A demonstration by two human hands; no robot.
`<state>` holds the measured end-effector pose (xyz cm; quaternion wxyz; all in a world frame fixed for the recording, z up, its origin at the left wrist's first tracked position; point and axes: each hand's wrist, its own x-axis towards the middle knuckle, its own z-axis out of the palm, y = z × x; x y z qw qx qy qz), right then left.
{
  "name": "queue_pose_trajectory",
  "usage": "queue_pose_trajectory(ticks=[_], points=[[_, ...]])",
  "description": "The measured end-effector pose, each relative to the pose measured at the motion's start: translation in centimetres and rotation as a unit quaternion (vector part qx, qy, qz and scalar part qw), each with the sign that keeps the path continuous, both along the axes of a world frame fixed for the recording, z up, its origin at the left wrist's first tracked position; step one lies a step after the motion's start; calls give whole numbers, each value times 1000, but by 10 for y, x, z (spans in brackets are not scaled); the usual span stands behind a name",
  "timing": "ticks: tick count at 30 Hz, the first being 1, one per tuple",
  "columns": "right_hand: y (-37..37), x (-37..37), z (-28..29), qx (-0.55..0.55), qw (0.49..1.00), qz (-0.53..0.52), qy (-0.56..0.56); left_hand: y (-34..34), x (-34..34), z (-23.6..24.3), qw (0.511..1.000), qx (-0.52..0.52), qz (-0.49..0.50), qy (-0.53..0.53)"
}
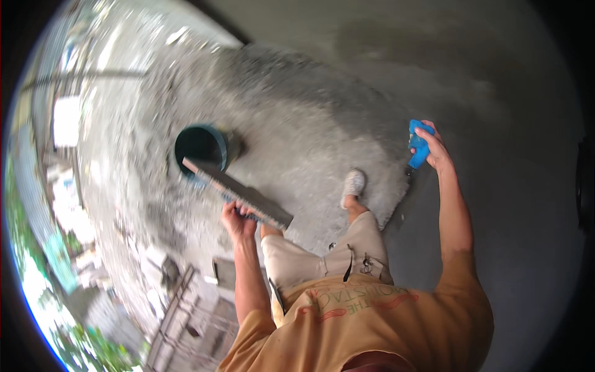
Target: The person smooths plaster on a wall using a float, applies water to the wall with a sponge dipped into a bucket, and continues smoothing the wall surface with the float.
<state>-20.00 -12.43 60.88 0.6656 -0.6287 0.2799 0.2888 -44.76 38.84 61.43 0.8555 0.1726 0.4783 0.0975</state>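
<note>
My left hand point(238, 219) grips a long plastering float point(238, 193) by its handle, its flat grey face tilted. The float's far end overlaps the rim of a dark green bucket point(217, 144) on the ground. Held out to the right, my right hand point(437, 147) is closed around a blue sponge-like piece point(419, 152); its exact kind is blurred. Close beyond that hand spreads a smooth grey cement surface point(508, 204), with a darker damp patch higher up.
Rough, sandy grey ground point(297, 136) lies around my feet, one in a pale shoe point(354, 185). Rubble and a metal frame point(186, 322) are at lower left. Corrugated sheets point(37, 192) and greenery line the left edge.
</note>
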Motion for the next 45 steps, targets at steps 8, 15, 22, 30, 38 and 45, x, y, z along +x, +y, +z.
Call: queue_pose_trajectory(ticks=[8,15,22,30,38,45], points=[[521,-89,-106,167,905,389,35,283,-98,-44,980,181,45,64],[830,-143,-372,-131,727,662,-122,441,-303,-126,866,331,-92,364],[882,-162,-559,-441,703,519,-205,374,-508,-143,798,153,-158,561],[856,-214,-526,-284,623,705,-185,303,-550,-151,805,76,-150,569],[697,-146,-255,261,923,196,204,352,-443,-95,797,255,-192,513],[361,-100,-71,513,842,55,159,293,-272,-61,814,488,-84,305]])
